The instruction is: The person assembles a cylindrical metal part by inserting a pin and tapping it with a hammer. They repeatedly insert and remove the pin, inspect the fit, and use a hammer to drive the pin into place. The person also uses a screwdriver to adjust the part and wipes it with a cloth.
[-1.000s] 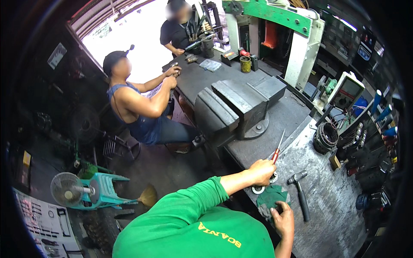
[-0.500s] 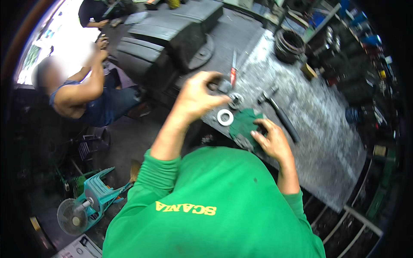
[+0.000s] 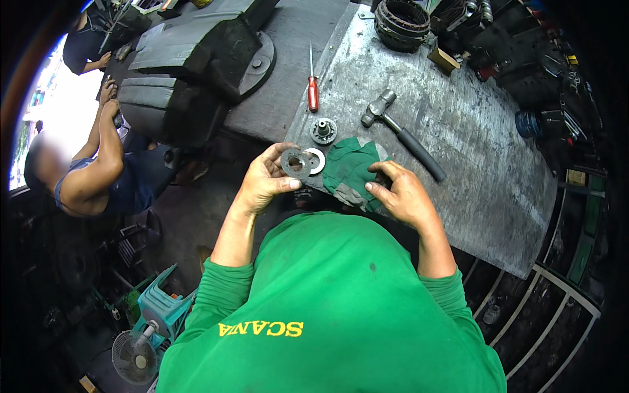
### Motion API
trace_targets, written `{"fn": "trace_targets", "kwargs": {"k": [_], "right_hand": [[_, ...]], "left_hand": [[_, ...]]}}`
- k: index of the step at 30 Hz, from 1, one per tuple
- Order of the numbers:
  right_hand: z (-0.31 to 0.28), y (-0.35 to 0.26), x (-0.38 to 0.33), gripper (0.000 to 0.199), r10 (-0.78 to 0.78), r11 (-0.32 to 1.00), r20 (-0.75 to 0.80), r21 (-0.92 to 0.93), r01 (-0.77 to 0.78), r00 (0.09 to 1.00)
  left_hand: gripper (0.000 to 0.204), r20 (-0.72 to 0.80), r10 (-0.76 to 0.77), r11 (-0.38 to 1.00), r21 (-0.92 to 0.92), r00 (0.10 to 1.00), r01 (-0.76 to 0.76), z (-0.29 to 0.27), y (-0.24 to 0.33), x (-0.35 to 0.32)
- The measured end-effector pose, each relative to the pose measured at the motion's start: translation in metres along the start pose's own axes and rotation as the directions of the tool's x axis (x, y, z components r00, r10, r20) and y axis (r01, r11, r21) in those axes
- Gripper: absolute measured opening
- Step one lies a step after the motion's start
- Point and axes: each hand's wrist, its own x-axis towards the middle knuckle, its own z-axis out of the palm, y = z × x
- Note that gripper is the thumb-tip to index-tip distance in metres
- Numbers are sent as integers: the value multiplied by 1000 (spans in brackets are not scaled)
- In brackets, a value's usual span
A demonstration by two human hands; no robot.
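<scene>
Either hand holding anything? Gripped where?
Left hand holds a dark disc, pinched at its rim. Right hand rests on the green cloth; a real grip can't be told.

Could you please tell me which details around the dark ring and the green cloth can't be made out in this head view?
- Dark ring in the left hand: far face hidden, partly behind the fingers.
- Green cloth: whatever lies under it; right hand covers its edge.
- Small hub part: too small for detail.
- Workbench: near edge hidden by the person's body.
</scene>
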Motion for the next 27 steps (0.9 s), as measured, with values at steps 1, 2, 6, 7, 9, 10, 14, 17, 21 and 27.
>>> {"fn": "trace_targets", "kwargs": {"k": [1, 2, 6, 7, 9, 10, 14, 17, 21, 27], "right_hand": [[0, 0, 1, 41, 2, 1000, 1, 3, -2, 1000], [0, -1, 2, 41, -14, 1000, -11, 15, 14, 1000], [-2, -3, 5, 40, 24, 998, -9, -54, -24, 1000], [-2, -3, 5, 40, 27, 998, -14, -58, -28, 1000], [-4, -4, 6, 39, 36, 997, -19, -70, -38, 999], [-4, -4, 6, 39, 42, 996, -18, -77, -43, 999], [-4, -4, 7, 39, 50, 994, -21, -95, -52, 999], [-3, -5, 10, 40, 45, 993, -21, -111, -47, 999], [0, -6, 11, 45, 32, 980, -62, -192, -43, 998], [33, -1, 14, 65, 34, 782, -261, -594, -189, 965]], "left_hand": [[83, -4, -7, 1000, 6, 1000, 7, 2, -2, 1], [83, -9, 2, 999, 52, 1000, -2, 4, -3, 3], [80, -38, -38, 978, 202, 999, 45, 7, -5, 6], [80, -39, -30, 979, 201, 999, 37, 8, -5, 7], [79, -42, -10, 982, 186, 999, 18, 8, -6, 7], [79, -28, 8, 984, 178, 1000, -3, 8, -7, 7], [78, 7, 88, 990, 109, 996, -88, 9, -8, 8], [80, 7, 127, 983, 132, 992, -127, 9, -9, 7], [80, -34, 93, 983, 160, 995, -87, 6, -10, 4], [75, -128, 289, 644, 759, 949, -93, 2, -16, 3]]}}
